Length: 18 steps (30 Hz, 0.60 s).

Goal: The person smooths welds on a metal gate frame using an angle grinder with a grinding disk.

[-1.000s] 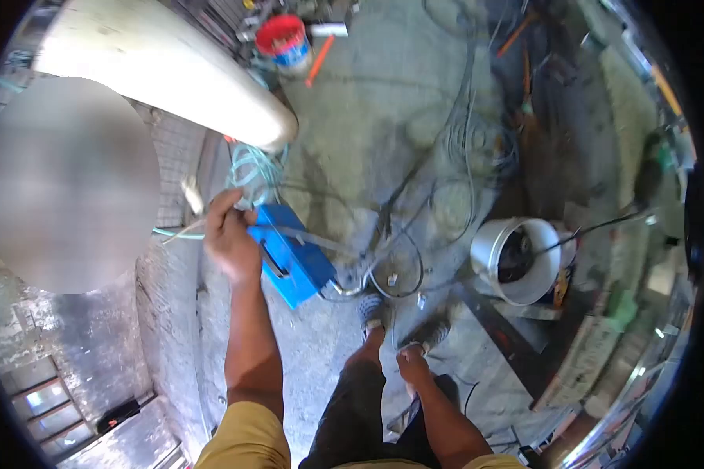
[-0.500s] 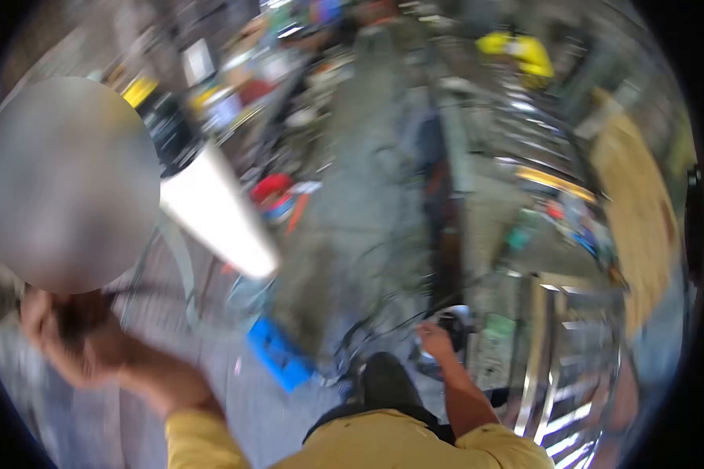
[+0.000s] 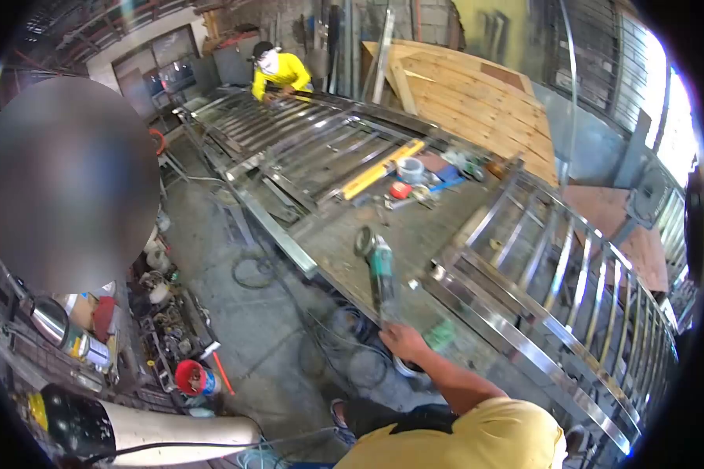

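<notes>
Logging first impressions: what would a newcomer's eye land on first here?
Likely the shiny barred metal frame at the right. Then the person in bright yellow at the far end of another frame, and the green grinder on the table, the wearer's right hand at its near end.

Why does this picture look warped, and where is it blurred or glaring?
Head view: the wide lens appears to bow the room, with black corners; a round blurred patch hides the left side; the window is blown out; glare streaks the metal railing; the angle grinder stays recognizable.
</notes>
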Each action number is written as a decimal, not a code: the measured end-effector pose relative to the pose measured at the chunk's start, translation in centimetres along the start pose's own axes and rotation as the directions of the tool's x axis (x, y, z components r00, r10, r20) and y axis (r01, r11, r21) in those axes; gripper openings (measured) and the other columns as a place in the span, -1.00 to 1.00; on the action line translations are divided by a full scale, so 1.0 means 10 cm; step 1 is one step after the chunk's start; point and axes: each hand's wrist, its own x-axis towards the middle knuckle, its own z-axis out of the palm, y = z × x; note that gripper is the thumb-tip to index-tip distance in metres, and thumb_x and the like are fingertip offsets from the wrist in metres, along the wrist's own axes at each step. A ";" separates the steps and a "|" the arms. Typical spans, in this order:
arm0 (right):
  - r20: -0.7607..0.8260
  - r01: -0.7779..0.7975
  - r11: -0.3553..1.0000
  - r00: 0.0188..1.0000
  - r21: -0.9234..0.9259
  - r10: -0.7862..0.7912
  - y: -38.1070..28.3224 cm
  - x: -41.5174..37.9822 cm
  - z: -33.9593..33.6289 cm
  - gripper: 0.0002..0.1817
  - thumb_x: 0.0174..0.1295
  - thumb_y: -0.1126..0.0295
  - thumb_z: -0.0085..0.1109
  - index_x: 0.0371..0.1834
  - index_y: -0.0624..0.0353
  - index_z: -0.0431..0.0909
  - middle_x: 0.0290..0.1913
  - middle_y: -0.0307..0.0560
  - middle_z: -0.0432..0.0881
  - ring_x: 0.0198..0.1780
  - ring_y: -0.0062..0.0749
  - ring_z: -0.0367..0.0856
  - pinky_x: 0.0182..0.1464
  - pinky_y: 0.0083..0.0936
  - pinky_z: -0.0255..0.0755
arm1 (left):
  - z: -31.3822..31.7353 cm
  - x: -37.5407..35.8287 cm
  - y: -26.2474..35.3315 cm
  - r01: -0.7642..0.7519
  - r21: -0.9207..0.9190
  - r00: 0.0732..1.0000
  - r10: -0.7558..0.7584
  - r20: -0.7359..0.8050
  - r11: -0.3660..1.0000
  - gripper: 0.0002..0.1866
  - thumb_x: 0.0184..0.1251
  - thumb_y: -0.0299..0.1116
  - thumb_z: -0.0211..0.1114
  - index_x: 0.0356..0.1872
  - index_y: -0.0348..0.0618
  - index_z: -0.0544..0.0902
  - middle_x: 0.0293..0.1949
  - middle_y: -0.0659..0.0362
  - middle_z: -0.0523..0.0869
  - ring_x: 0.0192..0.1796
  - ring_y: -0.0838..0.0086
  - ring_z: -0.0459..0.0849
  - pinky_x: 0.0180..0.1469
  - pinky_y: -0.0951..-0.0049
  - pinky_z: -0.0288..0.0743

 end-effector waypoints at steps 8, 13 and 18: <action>0.314 -0.369 0.793 0.773 -0.484 0.551 -0.34 0.96 0.29 -0.26 0.32 -0.35 -0.03 -0.14 0.18 0.75 -0.11 0.17 0.77 -0.01 0.07 0.75 0.06 -0.09 0.57 | 0.51 -1.62 -2.17 0.438 0.354 0.802 -0.537 0.262 0.827 -0.70 0.54 -0.38 0.06 0.03 -0.39 0.67 -0.29 0.23 0.58 -0.37 0.60 0.37 -0.33 0.53 0.25; 0.150 -0.501 0.661 0.723 -0.559 0.674 -0.21 1.28 0.35 -0.28 0.31 -0.32 0.00 -0.16 0.18 0.79 -0.18 0.17 0.79 -0.04 0.04 0.78 0.03 -0.11 0.60 | 0.82 -1.37 -2.23 0.238 0.486 0.850 -0.422 0.314 0.841 -0.69 0.54 -0.39 0.04 0.03 -0.41 0.64 -0.29 0.25 0.56 -0.37 0.62 0.34 -0.34 0.58 0.20; -0.061 -0.561 0.709 0.800 -0.427 0.597 -0.53 1.75 -0.13 -0.37 0.21 -0.22 0.21 -0.21 0.23 0.74 -0.19 0.21 0.77 -0.07 0.15 0.76 -0.03 -0.08 0.61 | 1.39 -1.35 -2.08 0.398 0.346 0.845 -0.486 0.223 0.850 -0.75 0.48 -0.46 0.04 -0.05 -0.36 0.66 -0.35 0.34 0.50 -0.42 0.67 0.26 -0.39 0.57 0.07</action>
